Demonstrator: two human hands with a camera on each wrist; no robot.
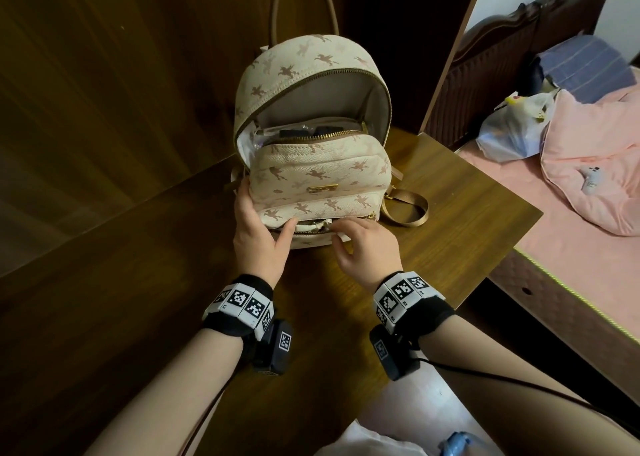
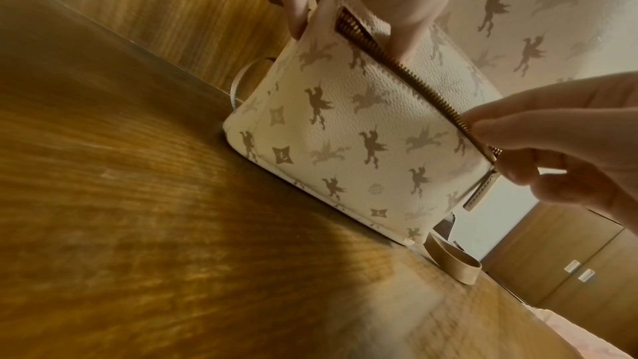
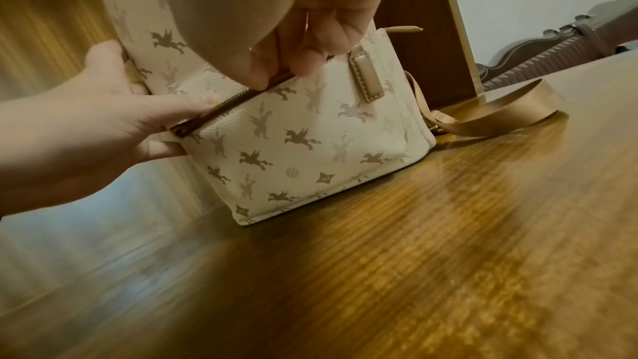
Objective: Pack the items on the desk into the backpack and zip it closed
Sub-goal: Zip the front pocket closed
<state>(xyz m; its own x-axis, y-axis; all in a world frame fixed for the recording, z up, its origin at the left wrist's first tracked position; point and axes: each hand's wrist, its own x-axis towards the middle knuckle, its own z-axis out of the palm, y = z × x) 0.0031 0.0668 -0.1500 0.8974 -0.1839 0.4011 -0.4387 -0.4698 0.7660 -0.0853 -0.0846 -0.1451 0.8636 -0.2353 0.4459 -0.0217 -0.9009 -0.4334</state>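
We see the cream backpack (image 1: 313, 133), printed with winged horses, standing upright on the wooden table (image 1: 460, 213) against the dark wood panelling behind it. Its main compartment gapes open at the top, the brass zipper run back along the arch, and inside we can make out clear plastic wrapping and some dark items that we cannot identify. Lower down, the front pocket zipper (image 2: 404, 70) runs across the bag's face, partly open near its left end.

Our left hand (image 1: 258, 228) grips the bag's lower left corner: the thumb lies along the side, the index finger reaches across toward the pocket opening, and in the right wrist view the fingers curl around the pocket's end by the zipper stop. Our right hand (image 1: 363, 244) sits just beside it at the pocket's opening, its fingers (image 3: 303, 64) curled down onto the zipper line. In the left wrist view they pinch at the zipper slider, with its cream leather pull tab (image 2: 480, 190) hanging below the fingertips.

A tan shoulder strap (image 1: 407, 209) loops out on the table to the right of the bag, and a tan carry handle (image 1: 301, 2) rises above it. Both wrists wear black bands with checkered marker tiles. To the right stands a bed (image 1: 554, 247) with a pink quilt (image 1: 595, 164), a plastic bag (image 1: 512, 133) and a carved dark headboard (image 1: 502, 50).
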